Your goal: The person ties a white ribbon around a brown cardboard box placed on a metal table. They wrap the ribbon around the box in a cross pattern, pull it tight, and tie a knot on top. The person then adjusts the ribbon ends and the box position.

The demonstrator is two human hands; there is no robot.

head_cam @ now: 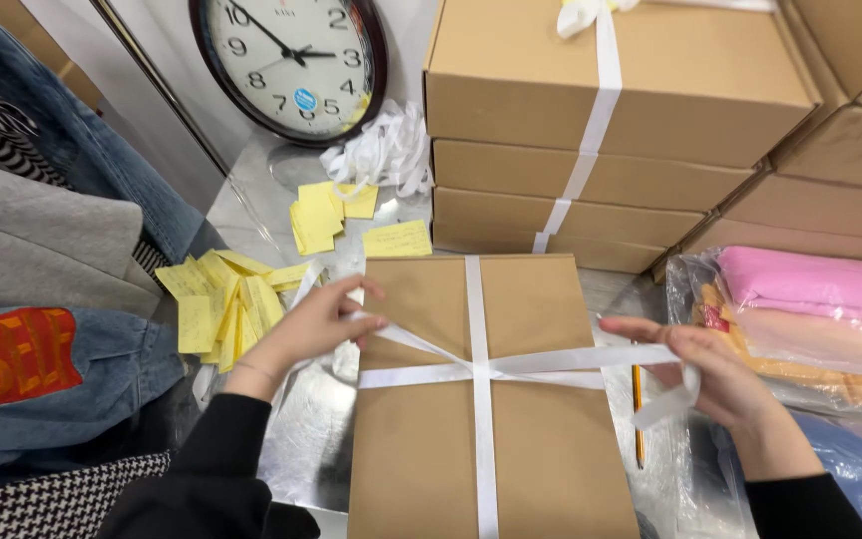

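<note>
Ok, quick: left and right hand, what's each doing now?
Left hand: closed, pinching the white ribbon at the brown box.
Right hand: closed on the ribbon's other end.

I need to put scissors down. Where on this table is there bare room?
Bare silver tabletop shows left of the ribbon-tied brown cardboard box, below the left hand. A thin strip by the yellow pencil is cramped. Yellow sticky notes and stacked cartons crowd the rest.

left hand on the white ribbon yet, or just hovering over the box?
Touching. The head view shows the left hand pinching a strand of the white ribbon at the left edge of the brown box; the ribbon runs out from between its fingers.
</note>
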